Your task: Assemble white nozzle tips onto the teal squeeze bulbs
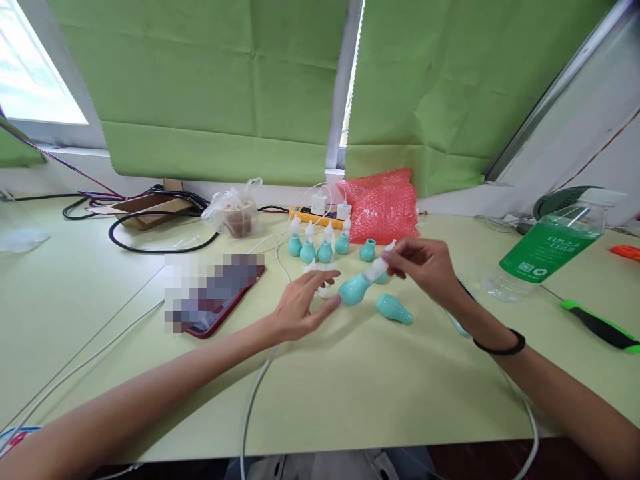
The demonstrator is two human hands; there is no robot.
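Note:
My right hand pinches the clear tip of a bulb aspirator, whose teal bulb points down and to the left. Beside that bulb is my left hand, fingers spread, its thumb tip at the bulb's edge; whether it touches I cannot tell. A loose teal bulb lies on its side just below. Behind the hands stand several aspirators with clear nozzles and an uncapped teal bulb. Another teal bulb is partly hidden by the held piece. Clear nozzle parts lie partly behind my left fingers.
A phone lies left, with white cables crossing the table. At the back are a power strip, red bubble wrap and a bagged pot. On the right are a tilted bottle and a screwdriver.

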